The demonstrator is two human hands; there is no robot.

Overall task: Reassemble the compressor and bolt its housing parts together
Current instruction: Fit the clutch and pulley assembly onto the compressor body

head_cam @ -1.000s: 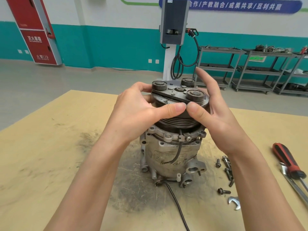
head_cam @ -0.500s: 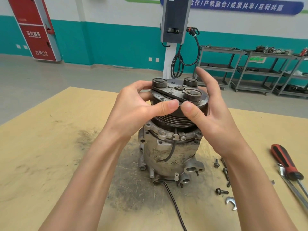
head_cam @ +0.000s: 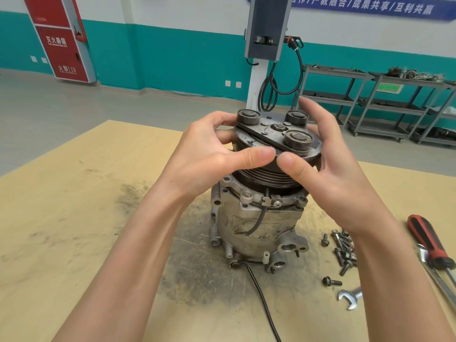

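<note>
This is a workshop or training hall: a grease-stained wooden desk (head_cam: pixel 74 218) with loose bolts (head_cam: pixel 341 245), a wrench (head_cam: pixel 349 297) and a screwdriver (head_cam: pixel 427 243), metal shelf racks (head_cam: pixel 370 95) with parts, and a red fire cabinet (head_cam: pixel 59 38).

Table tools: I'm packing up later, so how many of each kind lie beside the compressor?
Red-handled screwdriver: 1
Open-ended spanner: 1
Long metal tool, kind unclear: 1
Total: 3 tools. The loose bolts are piled and partly hidden, so I have not counted them.

Silver-grey compressor (head_cam: pixel 256 225) — dark ribbed pulley (head_cam: pixel 266 178) — on tan table (head_cam: pixel 74 218).
</note>
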